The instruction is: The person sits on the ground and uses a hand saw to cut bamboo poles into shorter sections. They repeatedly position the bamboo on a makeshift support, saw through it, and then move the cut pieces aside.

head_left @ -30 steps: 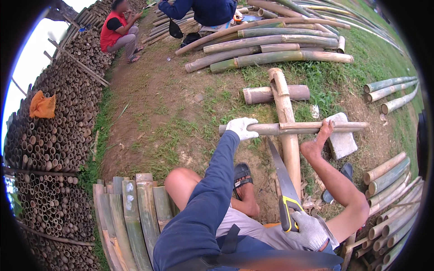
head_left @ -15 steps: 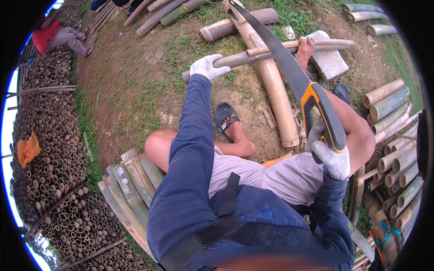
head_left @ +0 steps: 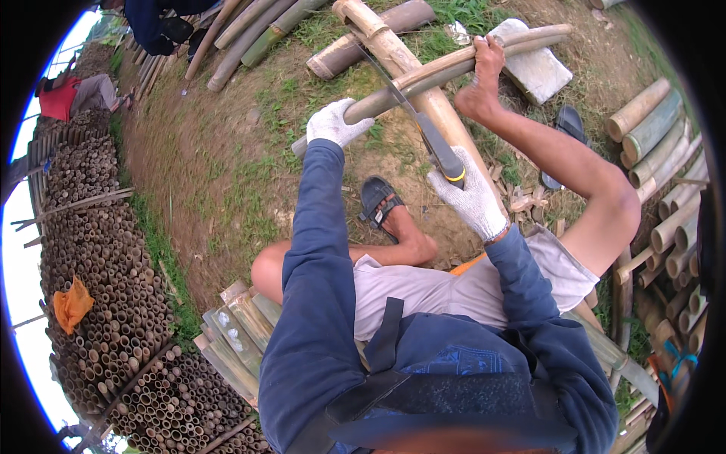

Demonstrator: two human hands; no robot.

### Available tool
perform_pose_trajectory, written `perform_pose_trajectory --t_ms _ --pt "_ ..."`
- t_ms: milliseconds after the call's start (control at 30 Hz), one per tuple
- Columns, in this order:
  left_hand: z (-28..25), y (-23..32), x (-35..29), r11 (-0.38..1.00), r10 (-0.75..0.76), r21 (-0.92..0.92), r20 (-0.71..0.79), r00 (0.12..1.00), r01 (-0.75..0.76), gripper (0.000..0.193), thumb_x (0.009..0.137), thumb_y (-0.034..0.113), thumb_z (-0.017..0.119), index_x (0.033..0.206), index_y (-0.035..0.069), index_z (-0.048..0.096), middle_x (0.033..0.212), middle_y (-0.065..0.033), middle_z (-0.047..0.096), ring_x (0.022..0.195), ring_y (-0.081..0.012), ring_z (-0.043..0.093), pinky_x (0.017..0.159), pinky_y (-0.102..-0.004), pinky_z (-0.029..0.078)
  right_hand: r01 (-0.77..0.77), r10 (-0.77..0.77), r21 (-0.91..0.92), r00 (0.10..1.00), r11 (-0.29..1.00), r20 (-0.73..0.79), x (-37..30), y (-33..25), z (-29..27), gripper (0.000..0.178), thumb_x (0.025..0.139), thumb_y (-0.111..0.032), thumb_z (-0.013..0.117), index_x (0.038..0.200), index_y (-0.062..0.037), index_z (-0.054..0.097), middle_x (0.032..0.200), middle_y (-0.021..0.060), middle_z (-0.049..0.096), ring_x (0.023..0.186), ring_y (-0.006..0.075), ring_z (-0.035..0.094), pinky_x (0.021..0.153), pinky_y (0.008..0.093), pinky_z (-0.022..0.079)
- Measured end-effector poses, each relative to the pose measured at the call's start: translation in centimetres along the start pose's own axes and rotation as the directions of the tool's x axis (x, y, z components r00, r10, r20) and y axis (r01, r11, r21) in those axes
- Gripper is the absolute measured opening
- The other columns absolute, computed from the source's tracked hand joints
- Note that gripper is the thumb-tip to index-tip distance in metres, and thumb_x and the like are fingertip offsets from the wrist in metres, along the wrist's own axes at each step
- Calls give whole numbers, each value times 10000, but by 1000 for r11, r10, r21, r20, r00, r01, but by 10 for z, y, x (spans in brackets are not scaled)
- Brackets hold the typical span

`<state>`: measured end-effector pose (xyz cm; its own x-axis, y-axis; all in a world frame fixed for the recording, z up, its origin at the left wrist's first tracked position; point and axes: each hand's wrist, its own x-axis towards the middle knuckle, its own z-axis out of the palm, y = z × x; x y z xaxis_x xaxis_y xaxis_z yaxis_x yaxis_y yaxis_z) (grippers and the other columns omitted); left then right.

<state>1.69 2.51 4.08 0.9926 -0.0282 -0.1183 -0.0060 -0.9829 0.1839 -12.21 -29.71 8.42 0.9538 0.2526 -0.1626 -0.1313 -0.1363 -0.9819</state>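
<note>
White-gloved, the left hand [head_left: 338,123] grips a slim, grey-brown bamboo pole [head_left: 374,104] slanting across the upper middle of the frame. Also gloved, the right hand [head_left: 473,193], near the centre, is closed around a dark-handled steel saw [head_left: 435,140], its blade crossing the pole (a bare foot [head_left: 484,87] rests against it, farther right).

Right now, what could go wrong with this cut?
1. The saw could jump sideways into the gloved left hand, gripping the bamboo pole near the blade.
2. The pole may roll: only that hand and a bare foot seem to steady it.
3. That foot, unprotected, could suffer if the blade slips rightward.
</note>
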Motion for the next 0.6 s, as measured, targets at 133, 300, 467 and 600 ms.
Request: perform_pose_trajectory --t_ms 133,300,467,600 --pt "3 14 8 995 81 56 -12 997 -80 749 815 720 786 1377 227 726 1271 -98 779 1176 -307 746 1024 -442 573 43 -43 1 993 999 -113 -11 -3 3 495 979 -227 826 1367 -35 586 1224 118 655 1158 179 652 1009 346 529" --pt "-2 24 12 991 25 130 20 999 -27 720 826 710 778 1365 240 697 1188 -105 801 1107 -322 771 978 -456 594 84 -85 -12 973 996 -216 -40 -11 -5 519 950 -101 818 1395 -29 560 1292 131 660 1219 211 657 1066 361 516" --pt "-3 27 15 991 -53 126 100 994 40 700 828 704 787 1328 220 710 1194 -115 799 1100 -313 774 973 -453 589 136 -180 -189 953 973 -245 -29 -24 4 489 946 -65 791 1387 -43 581 1283 145 677 1212 258 690 1048 362 534" --pt "-2 30 11 991 -51 126 69 996 42 691 829 698 791 1319 217 715 1181 -117 801 1087 -315 775 959 -454 590 90 -134 -179 959 980 -250 61 -10 38 486 931 -90 801 1372 -65 599 1286 158 683 1185 315 707 1031 378 546"
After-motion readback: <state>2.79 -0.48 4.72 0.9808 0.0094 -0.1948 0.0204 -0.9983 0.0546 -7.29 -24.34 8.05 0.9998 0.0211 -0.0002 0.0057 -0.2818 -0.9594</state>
